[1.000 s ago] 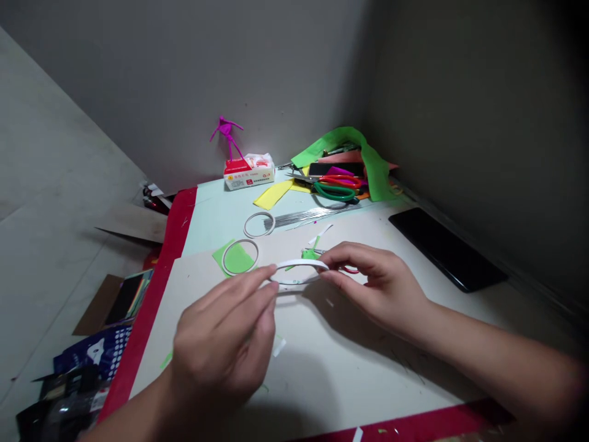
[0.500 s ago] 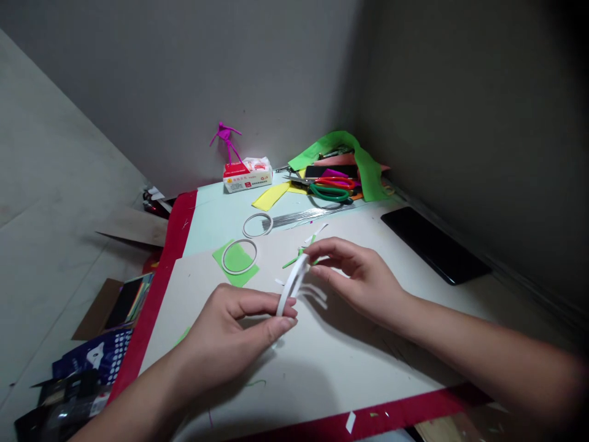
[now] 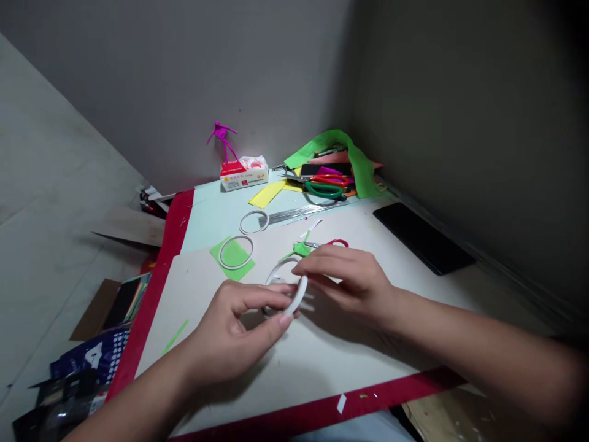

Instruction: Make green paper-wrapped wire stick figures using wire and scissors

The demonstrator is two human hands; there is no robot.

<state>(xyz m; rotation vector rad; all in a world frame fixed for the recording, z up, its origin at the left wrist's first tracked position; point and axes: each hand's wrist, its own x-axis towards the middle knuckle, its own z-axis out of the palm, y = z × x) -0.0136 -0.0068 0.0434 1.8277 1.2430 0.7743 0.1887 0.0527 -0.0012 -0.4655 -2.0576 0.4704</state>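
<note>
"White ring (image 3: 300,296), this I take as our landmark. Where is it exactly?"

"It seems lifted above the bench (image 3: 331,362), between the left hand (image 3: 243,322) and the right hand (image 3: 354,279). A ring has no long axis, but this one is tilted: its near band slants from the right fingertips down toward the left thumb."

"How does the left one hold?"

"It comes from the ring's lower left, thumb and fingers closed on the lower part of the band."

"And the right?"

"At the ring's upper right. Its fingers are narrow and they touch the rim; whether they pinch it, I cannot tell, because the thumb is partly hidden."

"So which hand is nearer?"

"Neither. Both touch the ring, from opposite sides."

"And around it?"

"Just beyond the ring lie a small green figure (image 3: 301,248) and red-handled scissors (image 3: 339,241). To its upper left, a second ring (image 3: 236,267) rests on green paper (image 3: 235,252). Well apart, to its right, there is a black phone (image 3: 423,239)."
</note>
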